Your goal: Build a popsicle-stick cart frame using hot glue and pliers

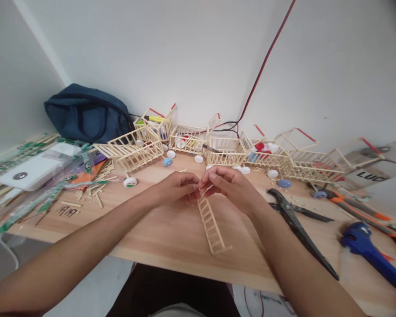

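Observation:
My left hand (181,186) and my right hand (225,182) meet over the middle of the table, fingertips pinched close together. What lies between the fingertips is too small and blurred to make out. Just below them is a small ladder-like frame (211,225) of thin wooden sticks, its far end partly hidden by my fingers. The frame's near end, with a stick jutting to the right, points toward the table's front edge. Whether either hand touches the frame I cannot tell.
Several stick-built miniature carts (226,152) with bottle-cap wheels line the wall. A navy bag (86,112), a white power bank (41,165) and loose sticks (97,189) lie left. Black-handled pliers (295,224), orange-handled pliers (356,207) and a blue glue gun (366,246) lie right.

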